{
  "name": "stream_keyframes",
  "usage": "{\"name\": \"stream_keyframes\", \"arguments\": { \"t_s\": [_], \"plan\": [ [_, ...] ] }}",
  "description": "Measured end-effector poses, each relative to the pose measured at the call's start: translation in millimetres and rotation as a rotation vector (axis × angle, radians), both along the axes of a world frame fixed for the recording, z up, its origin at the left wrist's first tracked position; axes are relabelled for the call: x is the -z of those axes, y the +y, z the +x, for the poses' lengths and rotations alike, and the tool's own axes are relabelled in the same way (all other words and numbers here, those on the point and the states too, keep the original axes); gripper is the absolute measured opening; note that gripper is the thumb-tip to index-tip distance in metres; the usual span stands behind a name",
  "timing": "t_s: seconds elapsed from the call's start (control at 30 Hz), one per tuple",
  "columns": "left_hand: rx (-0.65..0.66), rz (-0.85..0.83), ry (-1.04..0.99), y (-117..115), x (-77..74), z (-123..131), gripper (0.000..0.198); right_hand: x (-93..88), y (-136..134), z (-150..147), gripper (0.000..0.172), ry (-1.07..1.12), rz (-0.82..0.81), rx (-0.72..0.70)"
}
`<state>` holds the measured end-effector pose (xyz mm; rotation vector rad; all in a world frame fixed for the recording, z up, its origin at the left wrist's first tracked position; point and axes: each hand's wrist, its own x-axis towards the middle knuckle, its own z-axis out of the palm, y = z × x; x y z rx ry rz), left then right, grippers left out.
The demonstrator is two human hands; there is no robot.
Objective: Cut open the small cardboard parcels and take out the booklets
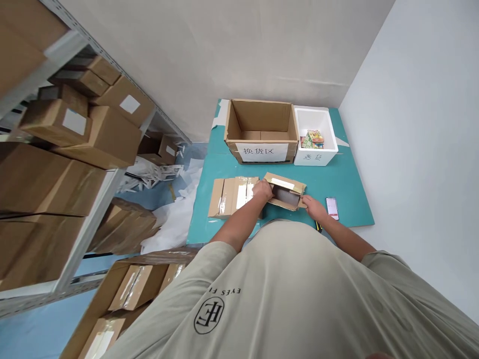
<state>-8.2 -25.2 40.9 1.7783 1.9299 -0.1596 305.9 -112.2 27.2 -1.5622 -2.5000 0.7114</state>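
Small oblong brown cardboard carton with a white label (285,193) is between the person's two hands, over the green table (346,182), near the middle of its near edge. The mouth faces up towards the wearer, probably so that the inside can be looked into; whether the bottom rests on the table, I cannot tell. The left hand (263,189) is curled round the left end, seemingly to steady it, while the right hand (314,207) pinches the edge of the right end, perhaps to hold the mouth apart.

Two brown cardboard cartons closed with clear tape (229,197) lie by the table's left edge, within easy reach of the left hand. By the near right corner lies a flat smartphone with a lit screen (332,208), likely put there to be read at a glance. Along the far edge stand a large topless brown cardboard box (264,117) and, just beside it towards the far right corner, a white foam box (316,117) holding small colourful packets (313,138); their handwritten fronts face the wearer, presumably for reading.
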Motion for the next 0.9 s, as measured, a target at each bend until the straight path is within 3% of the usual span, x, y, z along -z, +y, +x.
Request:
{"name": "stream_keyframes", "arguments": {
  "t_s": [0.1, 0.23, 0.43, 0.57, 0.7, 0.9],
  "plan": [
    [-0.118, -0.021, 0.085, -0.7, -7.9, 7.1, 0.079, 1.2, -1.7, -3.2, 0.056, 0.003, -0.004, 0.029],
    [-0.073, 0.068, 0.065, -0.9, -15.5, 5.4, 0.069, -1.5, -1.1, -6.9, 0.052, 0.034, 0.006, 0.047],
    [-0.055, 0.076, -0.050, 14.7, -30.7, -22.4, 0.048, -9.7, 0.9, 4.3, 0.051, 0.149, 0.077, 0.064],
    [-0.066, 0.114, -0.119, 17.4, -51.9, -45.9, 0.037, -19.2, 0.0, 18.2, 0.045, 0.193, 0.126, 0.091],
    [-0.152, 0.123, -0.335, 6.1, -77.1, -66.4, 0.035, -31.8, -0.7, 24.9, 0.047, 0.219, 0.170, 0.109],
    [-0.183, 0.227, -0.357, -12.3, -107.1, -69.4, 0.036, -46.0, 5.7, 20.3, 0.045, 0.268, 0.212, 0.092]
  ]
}}
